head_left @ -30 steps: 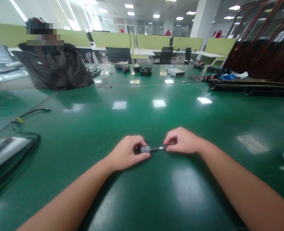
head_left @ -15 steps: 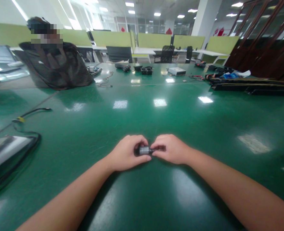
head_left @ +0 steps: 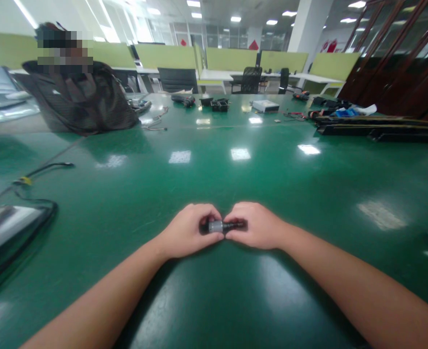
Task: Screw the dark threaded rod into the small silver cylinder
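A small dark cylinder with a grey band (head_left: 216, 226) lies sideways between my two hands, low over the green table (head_left: 214, 179). Its right end is narrower and looks ribbed; I cannot make out its exact kind. My left hand (head_left: 187, 232) is closed around the thick left end, thumb in front and fingers behind. My right hand (head_left: 255, 227) curves around the narrow end, thumb and forefinger apart with the dark tip showing between them. The fingertips of both hands come close together near the middle.
At left are a black cable (head_left: 54, 166) and a flat, dark-edged object (head_left: 10, 228). A large dark bag (head_left: 90, 104) stands behind, with a person partly visible. Farther back lie a silver box (head_left: 265, 106) and black gadgets (head_left: 219, 104); long black strips (head_left: 377, 130) lie right.
My right thumb and forefinger have parted from their pinch and moved slightly left along the narrow end, so more of it shows. The left hand keeps its hold; the view has shifted slightly.
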Demonstrator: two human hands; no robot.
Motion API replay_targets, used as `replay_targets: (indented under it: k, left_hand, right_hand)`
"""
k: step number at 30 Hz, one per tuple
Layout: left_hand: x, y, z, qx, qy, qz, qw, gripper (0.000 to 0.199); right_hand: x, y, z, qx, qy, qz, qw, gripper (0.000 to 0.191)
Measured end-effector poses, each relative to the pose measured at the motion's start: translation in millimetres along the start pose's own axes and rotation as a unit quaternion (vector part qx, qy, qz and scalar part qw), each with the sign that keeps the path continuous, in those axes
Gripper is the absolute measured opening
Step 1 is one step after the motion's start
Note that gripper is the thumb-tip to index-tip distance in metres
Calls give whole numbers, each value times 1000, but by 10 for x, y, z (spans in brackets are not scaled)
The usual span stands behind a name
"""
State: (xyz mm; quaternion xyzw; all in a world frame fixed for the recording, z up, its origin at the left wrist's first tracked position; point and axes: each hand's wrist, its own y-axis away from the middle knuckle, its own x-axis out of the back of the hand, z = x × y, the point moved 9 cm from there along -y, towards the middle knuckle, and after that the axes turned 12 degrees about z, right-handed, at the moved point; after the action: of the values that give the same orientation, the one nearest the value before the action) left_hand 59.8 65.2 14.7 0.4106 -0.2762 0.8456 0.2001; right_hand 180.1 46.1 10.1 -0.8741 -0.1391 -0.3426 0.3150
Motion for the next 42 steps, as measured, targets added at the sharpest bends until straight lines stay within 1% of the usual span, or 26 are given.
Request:
replay_targets:
  k: [10,17,27,42]
  left_hand:
    - [-13,2,-22,-3,7,-7,1000,27]
    - [-22,9,-45,2,9,-8,1000,27]
    - [-15,9,-31,-4,15,-12,1000,26]
    - [-31,13,-40,-7,9,-12,1000,26]
  right_hand:
    - [13,-11,-23,17,-11,3,1000,12]
    - [14,-7,-20,16,-12,-2,1000,11]
    - [36,5,-34,30,-10,-1,1000,13]
    - [61,24,2,19,-9,-8,1000,14]
